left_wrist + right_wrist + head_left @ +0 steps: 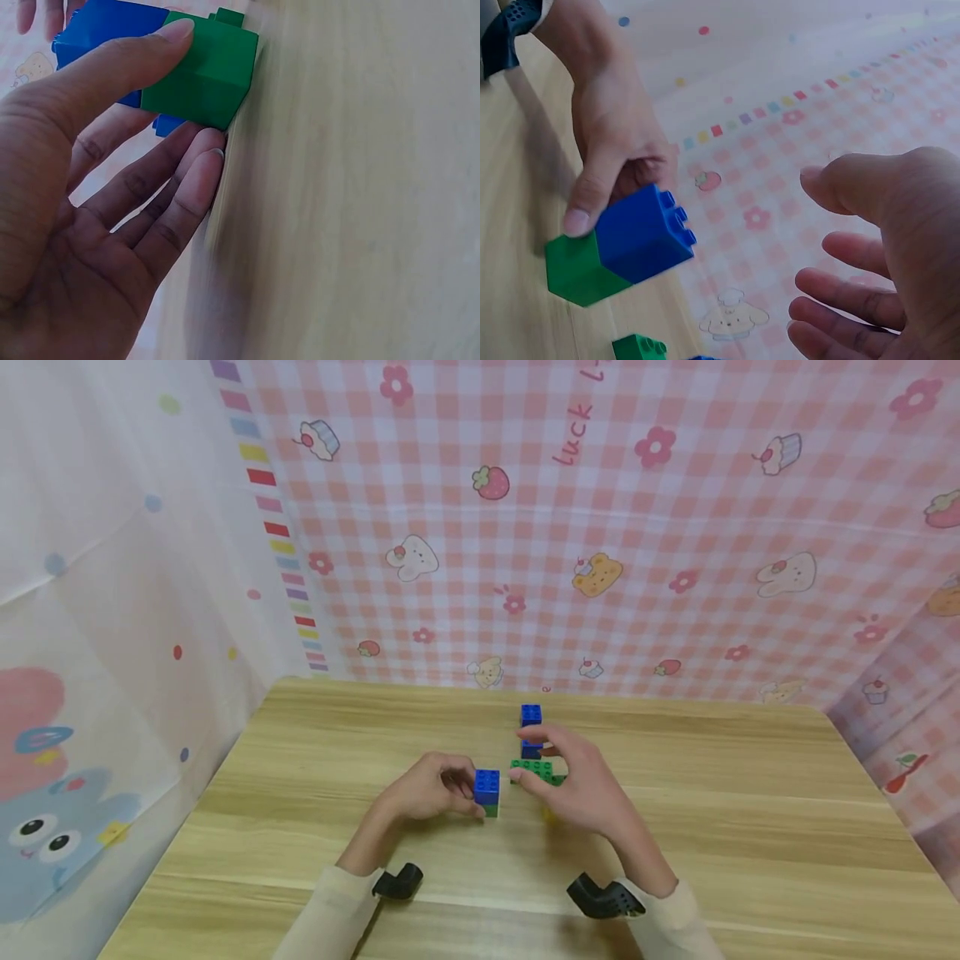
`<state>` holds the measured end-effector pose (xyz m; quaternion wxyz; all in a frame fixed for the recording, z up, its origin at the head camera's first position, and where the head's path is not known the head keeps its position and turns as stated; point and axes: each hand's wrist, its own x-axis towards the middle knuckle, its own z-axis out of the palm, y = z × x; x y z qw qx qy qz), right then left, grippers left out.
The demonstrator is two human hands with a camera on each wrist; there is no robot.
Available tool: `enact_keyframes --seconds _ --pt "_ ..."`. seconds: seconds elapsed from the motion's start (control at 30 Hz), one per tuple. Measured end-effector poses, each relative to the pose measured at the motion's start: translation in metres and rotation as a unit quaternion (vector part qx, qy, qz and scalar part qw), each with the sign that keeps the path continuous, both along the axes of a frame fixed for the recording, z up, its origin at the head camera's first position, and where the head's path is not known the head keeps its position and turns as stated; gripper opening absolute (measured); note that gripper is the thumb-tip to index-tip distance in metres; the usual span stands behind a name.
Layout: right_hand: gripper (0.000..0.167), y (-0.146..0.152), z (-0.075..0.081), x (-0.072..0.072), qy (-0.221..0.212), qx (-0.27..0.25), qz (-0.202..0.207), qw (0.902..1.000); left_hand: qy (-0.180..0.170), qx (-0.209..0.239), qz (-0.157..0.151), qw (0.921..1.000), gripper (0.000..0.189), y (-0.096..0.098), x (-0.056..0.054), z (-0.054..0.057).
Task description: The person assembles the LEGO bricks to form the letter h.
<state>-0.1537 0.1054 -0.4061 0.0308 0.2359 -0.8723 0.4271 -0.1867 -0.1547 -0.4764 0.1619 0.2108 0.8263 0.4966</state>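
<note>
A blue toy brick point(487, 783) sits on top of a green brick point(491, 811), and the two form a small stack. My left hand point(435, 789) pinches this stack from the left, its thumb point(150, 56) lying across the blue and green sides. My right hand point(581, 781) is to the right of the stack, apart from it. Its thumb and fingers are spread with nothing between them in the right wrist view. Below and behind the right hand lies a flat green studded brick point(532, 768), partly covered by that hand.
Behind the green brick stand a far blue brick point(531, 714) and a nearer blue brick point(531, 750), partly behind the right fingers. A bit of something yellow point(550, 815) shows under the right hand. The wooden table point(337, 727) meets a pink checked cloth point(450, 602) at the back.
</note>
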Motion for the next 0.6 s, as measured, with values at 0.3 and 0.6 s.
enact_keyframes --seconds 0.3,0.6 --pt "0.049 0.020 -0.002 -0.011 -0.029 -0.014 -0.017 0.9993 0.004 -0.001 -0.005 1.0000 0.024 0.002 0.000 0.000" --pt "0.045 0.038 -0.011 -0.023 -0.047 -0.033 -0.041 0.9975 0.010 -0.006 -0.004 0.9999 0.024 0.002 0.001 -0.002"
